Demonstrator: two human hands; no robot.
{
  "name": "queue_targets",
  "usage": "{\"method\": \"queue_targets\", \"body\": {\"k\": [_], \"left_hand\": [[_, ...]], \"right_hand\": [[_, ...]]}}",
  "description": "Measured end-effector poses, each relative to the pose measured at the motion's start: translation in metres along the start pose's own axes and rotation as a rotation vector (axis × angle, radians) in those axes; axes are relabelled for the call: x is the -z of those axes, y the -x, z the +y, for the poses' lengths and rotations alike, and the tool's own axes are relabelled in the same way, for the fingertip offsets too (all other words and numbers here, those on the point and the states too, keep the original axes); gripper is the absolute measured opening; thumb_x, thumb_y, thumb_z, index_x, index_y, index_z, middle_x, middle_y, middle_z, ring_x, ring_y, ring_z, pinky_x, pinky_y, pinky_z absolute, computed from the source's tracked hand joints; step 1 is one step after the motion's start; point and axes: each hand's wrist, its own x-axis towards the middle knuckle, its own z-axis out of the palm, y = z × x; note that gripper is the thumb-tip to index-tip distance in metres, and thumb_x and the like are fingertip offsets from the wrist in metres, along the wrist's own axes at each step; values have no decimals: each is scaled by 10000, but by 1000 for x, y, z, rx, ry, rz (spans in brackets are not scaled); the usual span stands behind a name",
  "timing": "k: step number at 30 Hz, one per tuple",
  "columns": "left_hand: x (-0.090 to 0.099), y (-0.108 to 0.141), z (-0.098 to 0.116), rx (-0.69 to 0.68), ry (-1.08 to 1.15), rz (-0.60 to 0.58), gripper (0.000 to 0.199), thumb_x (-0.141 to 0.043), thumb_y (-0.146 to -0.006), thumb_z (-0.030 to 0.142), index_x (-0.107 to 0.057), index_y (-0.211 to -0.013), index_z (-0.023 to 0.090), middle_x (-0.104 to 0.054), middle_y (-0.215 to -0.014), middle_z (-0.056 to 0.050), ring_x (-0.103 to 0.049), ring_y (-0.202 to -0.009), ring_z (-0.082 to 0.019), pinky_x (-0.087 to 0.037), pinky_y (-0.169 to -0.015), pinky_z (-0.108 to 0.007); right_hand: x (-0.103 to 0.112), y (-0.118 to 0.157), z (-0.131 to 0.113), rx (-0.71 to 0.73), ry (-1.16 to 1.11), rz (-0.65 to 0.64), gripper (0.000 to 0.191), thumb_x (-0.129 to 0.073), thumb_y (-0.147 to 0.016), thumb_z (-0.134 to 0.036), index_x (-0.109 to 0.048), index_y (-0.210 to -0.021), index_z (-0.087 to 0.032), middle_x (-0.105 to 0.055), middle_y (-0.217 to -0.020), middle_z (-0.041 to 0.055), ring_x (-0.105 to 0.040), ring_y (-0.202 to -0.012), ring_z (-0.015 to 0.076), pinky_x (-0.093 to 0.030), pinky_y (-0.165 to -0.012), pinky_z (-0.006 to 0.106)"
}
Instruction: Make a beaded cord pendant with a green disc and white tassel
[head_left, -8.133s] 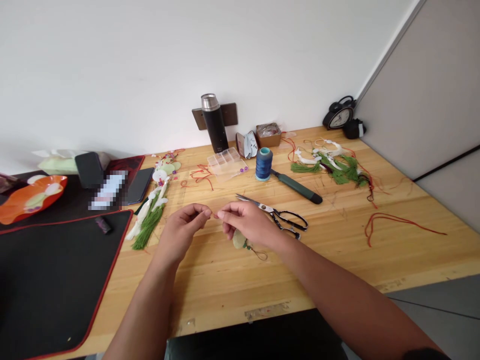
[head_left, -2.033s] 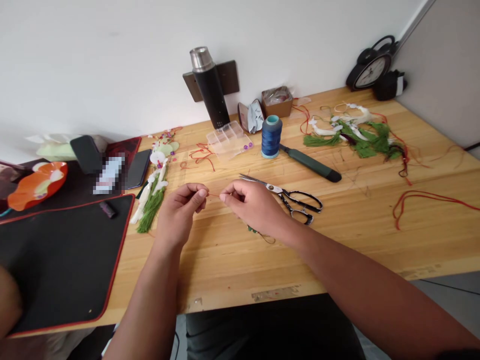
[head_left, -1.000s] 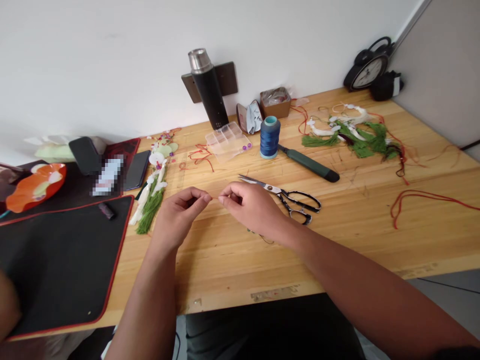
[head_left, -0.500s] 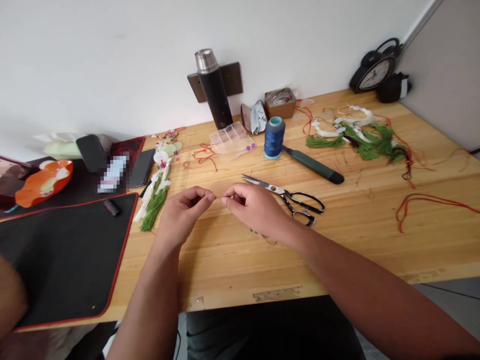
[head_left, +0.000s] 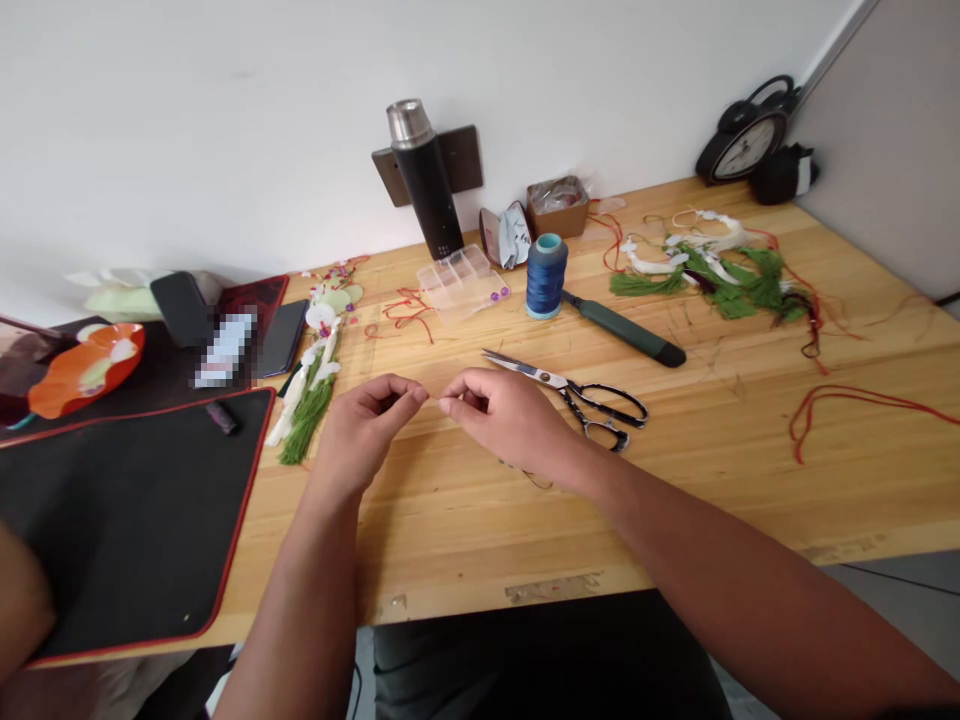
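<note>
Above the middle of the wooden table (head_left: 450,540), my left hand (head_left: 367,425) and my right hand (head_left: 506,415) face each other, thumb and forefinger pinched on each. A short, thin reddish cord (head_left: 433,397) runs across the small gap between the fingertips; most of it is hidden in the fingers. Right behind my right hand lie open-bladed scissors (head_left: 551,378) with black handles, partly covered by the hand. Green and white tassels (head_left: 307,420) with beads rest just left of my left hand.
A blue thread spool (head_left: 546,280), a dark green tool (head_left: 634,335) and a clear bead box (head_left: 465,285) stand beyond the hands. Behind them is a black thermos (head_left: 427,185). More tassels (head_left: 720,270) and red cord (head_left: 847,393) lie right; a black mat (head_left: 135,530) lies left.
The gap between my pinched fingertips looks slightly wider, with a little more cord showing. Otherwise the hands hold nearly the same pose, and the view has shifted very slightly.
</note>
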Motion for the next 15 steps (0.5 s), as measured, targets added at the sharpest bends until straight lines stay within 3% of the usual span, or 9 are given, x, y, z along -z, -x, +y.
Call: {"method": "queue_targets", "body": {"k": [15], "left_hand": [[-1,2,3,26,81,-7,218,-865,-798,435,-830,-797,219,-704,-731,-14,-528,-678,-153,-393,-676,-310]], "right_hand": [[0,0,0,-17,19,20,135,-700,-1026,-272,-739,-915,-205,-722,-806,-16,-581,-694,134,-397,-675,298]]}}
